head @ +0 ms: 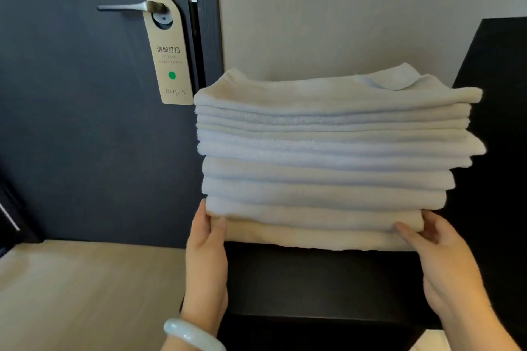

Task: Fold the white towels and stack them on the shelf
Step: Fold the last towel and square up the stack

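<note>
A tall stack of several folded white towels (336, 151) stands on a black shelf (319, 279) against the pale wall. My left hand (206, 253) holds the stack's lower left corner, thumb on the front of a low towel and fingers round its side. My right hand (439, 251) holds the lower right corner the same way, thumb pressed on the front edge of the second-lowest towel. The top towel's right rear corner is folded over loosely.
A dark door (94, 122) stands left of the stack, with a metal handle (128, 6) and a paper hanger sign (171, 51). A black side panel (496, 122) rises on the right. Pale wooden floor (85, 293) lies below left.
</note>
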A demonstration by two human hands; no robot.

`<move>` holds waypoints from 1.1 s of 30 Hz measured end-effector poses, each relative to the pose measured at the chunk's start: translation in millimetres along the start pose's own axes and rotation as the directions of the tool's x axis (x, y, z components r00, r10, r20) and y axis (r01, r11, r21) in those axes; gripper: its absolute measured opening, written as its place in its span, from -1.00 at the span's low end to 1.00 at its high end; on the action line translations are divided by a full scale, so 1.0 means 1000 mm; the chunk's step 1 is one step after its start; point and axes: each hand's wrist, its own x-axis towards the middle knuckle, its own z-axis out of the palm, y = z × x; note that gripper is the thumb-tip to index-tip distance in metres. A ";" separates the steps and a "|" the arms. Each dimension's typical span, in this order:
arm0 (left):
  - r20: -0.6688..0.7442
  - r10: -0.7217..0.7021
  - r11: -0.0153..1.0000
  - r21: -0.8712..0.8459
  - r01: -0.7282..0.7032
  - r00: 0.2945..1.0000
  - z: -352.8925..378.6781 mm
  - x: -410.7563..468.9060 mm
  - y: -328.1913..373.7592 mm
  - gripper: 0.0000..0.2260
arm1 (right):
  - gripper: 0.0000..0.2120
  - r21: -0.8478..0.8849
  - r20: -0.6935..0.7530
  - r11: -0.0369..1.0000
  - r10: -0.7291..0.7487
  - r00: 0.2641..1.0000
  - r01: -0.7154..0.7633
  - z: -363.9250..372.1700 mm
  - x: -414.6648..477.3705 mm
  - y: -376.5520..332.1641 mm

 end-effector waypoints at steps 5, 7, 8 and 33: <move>-0.125 0.024 0.990 0.142 -0.006 0.992 -0.006 0.008 -0.005 -0.81 | -0.80 -0.052 -0.017 0.996 0.067 0.998 -0.067 -0.010 0.020 -0.007; -0.160 0.054 0.978 0.209 -0.020 0.986 -0.007 0.014 -0.003 -0.89 | -0.86 -0.082 -0.085 0.997 -0.012 0.996 0.005 -0.010 0.025 -0.018; -0.174 0.061 0.969 0.248 -0.017 0.983 -0.007 0.016 -0.003 -0.92 | -0.83 -0.076 -0.125 0.997 -0.038 0.991 0.028 -0.009 0.029 -0.023; -0.261 -0.173 0.981 0.042 0.190 0.950 0.002 0.015 0.002 -0.92 | -0.76 0.033 -0.106 0.997 0.079 0.991 -0.075 -0.012 0.015 -0.003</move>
